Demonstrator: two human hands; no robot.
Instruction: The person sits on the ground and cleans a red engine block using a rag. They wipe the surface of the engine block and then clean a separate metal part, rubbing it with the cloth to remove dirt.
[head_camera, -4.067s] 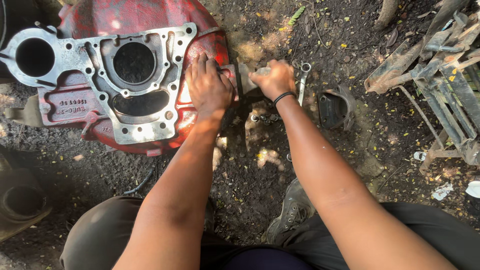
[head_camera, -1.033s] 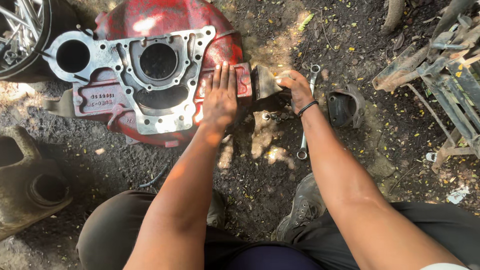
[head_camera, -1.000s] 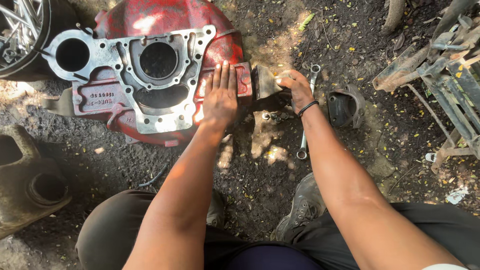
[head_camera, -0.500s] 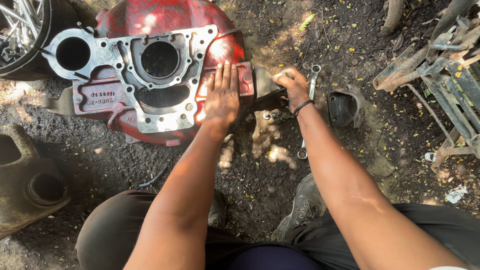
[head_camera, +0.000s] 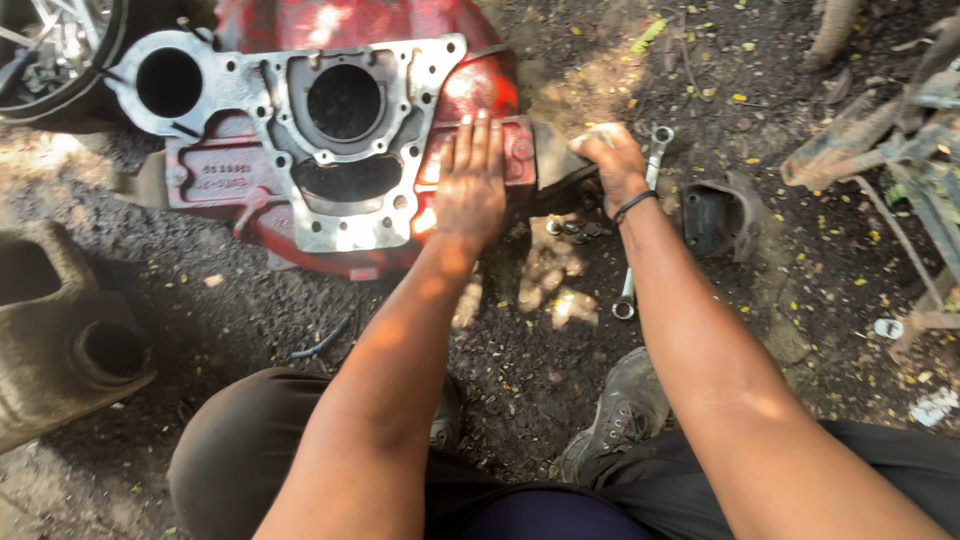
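Note:
A big red cast housing (head_camera: 470, 85) with a bare metal flange plate (head_camera: 260, 90) lies on dark, oily dirt. My left hand (head_camera: 470, 185) rests flat on its right edge, fingers together and stretched out. My right hand (head_camera: 608, 155) is closed around a dark grey metal part (head_camera: 555, 160) that sticks out of the housing's right side. A long ring spanner (head_camera: 640, 225) lies on the ground just right of that hand, partly hidden behind my wrist. Small dark nuts or washers (head_camera: 578, 228) lie below the part.
A dark cup-shaped metal part (head_camera: 715, 215) sits right of the spanner. A rusty casting (head_camera: 60, 330) lies at the left edge, a wheel rim (head_camera: 55, 45) at top left, and scrap metal bars (head_camera: 890, 140) at the right. My shoe (head_camera: 615, 415) is near the bottom centre.
The view has shifted a little. My right hand has drawn in from the spanner's side and closed on the grey part; my left hand stays flat on the housing.

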